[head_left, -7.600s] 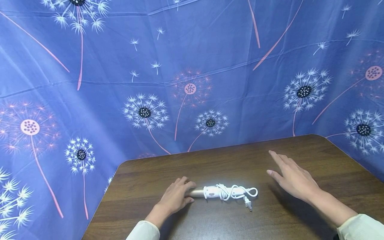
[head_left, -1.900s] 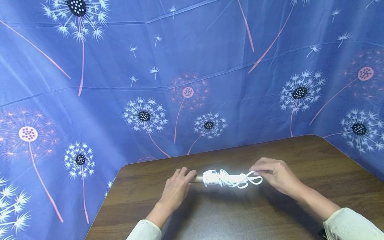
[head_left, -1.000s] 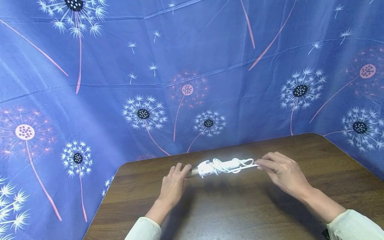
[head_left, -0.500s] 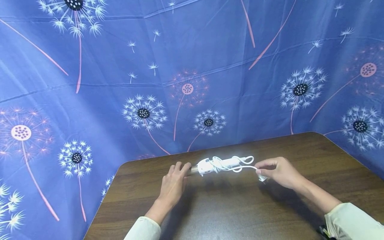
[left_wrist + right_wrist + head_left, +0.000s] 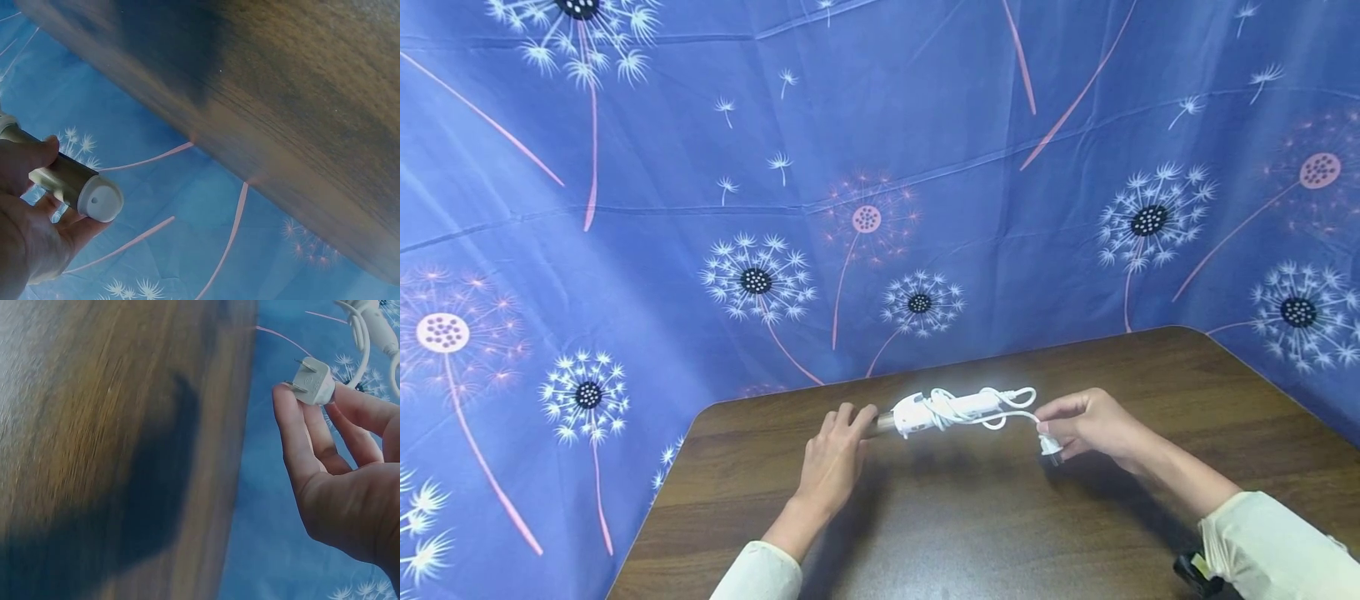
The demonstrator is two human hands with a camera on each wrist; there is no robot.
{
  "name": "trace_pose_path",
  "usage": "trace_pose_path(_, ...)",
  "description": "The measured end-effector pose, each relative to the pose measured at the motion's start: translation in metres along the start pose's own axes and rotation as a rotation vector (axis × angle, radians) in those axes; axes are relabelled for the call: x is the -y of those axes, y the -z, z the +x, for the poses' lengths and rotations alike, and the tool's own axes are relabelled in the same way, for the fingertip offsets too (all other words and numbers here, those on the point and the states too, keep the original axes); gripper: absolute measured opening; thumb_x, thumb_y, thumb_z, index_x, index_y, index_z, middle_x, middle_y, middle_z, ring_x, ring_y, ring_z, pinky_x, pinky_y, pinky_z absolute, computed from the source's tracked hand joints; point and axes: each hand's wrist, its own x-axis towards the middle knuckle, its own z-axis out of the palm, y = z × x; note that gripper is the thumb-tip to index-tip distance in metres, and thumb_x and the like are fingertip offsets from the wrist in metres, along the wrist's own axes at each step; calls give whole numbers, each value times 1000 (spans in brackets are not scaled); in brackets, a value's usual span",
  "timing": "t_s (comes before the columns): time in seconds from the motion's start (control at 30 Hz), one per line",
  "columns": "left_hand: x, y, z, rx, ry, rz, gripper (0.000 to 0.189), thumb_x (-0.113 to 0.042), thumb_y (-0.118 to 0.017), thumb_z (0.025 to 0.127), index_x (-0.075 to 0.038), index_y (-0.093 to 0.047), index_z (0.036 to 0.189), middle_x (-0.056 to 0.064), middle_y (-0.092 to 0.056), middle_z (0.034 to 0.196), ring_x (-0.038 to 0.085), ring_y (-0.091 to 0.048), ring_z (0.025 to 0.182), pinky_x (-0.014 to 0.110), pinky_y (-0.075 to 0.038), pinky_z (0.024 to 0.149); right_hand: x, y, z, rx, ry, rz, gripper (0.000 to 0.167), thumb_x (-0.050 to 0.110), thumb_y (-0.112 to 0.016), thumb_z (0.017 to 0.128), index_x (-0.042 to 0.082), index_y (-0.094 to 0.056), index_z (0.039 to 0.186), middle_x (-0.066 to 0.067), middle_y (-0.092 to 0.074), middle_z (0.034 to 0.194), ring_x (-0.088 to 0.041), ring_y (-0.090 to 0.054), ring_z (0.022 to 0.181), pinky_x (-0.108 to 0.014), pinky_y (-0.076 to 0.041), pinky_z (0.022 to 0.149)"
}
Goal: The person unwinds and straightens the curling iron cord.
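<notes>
A curling iron (image 5: 916,414) with a white handle and gold barrel is held above the table, roughly level. My left hand (image 5: 833,458) grips the barrel (image 5: 62,176) near its white round tip (image 5: 101,200). The white cord (image 5: 942,410) is looped around the handle, and one stretch runs out to the right. At the end of that stretch, my right hand (image 5: 1105,429) pinches the two-prong plug (image 5: 1049,447) between thumb and fingers. In the right wrist view the plug's face (image 5: 312,380) and metal prongs show. Most of the barrel is behind my left hand in the head view.
A brown wood-grain table (image 5: 955,517) with rounded corners lies under both hands. Behind it hangs a blue cloth (image 5: 820,275) printed with dandelions. A small black object (image 5: 1197,575) is by my right sleeve (image 5: 1262,542).
Earlier the curling iron lay on the table and my right hand was apart from it. It has since been lifted, and my right hand has the plug, its prongs turned downward lately.
</notes>
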Motion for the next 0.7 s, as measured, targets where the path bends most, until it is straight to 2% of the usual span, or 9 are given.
trace_pose_path(0.2, -1, 0, 1, -12, -22, -16, 54, -3, -82, 70, -20, -59, 116, 2, -59, 97, 21, -60, 79, 30, -45, 46, -2, 4, 3, 0, -55, 81, 21, 7, -67, 87, -3, -68, 105, -7, -69, 85, -19, -67, 72, -40, -58, 66)
trace_pose_path(0.33, -2, -1, 1, -11, -9, -19, 54, -2, -81, 70, -20, -58, 115, 2, -58, 97, 21, -60, 80, 33, -46, 46, -2, 4, 2, -5, -67, 95, 20, 9, -68, 86, -1, -69, 103, -5, -69, 82, -18, -66, 71, -39, -58, 66)
trace_pose_path(0.53, 0, -1, 0, -3, 56, -22, 57, -3, -82, 69, -22, -58, 117, 3, -59, 99, 23, -61, 82, 33, -44, 44, -4, 7, 0, 89, 22, 92, 27, 6, -66, 87, -11, -64, 108, -8, -70, 85, -19, -68, 74, -41, -57, 66)
trace_pose_path(0.7, 0, 0, 0, 15, 87, -51, 59, 0, -81, 69, -22, -56, 118, 4, -59, 101, 23, -61, 81, 32, -44, 46, -5, 7, -2, 166, 43, 72, 24, 6, -66, 87, -9, -66, 105, -11, -71, 85, -20, -68, 73, -43, -57, 64)
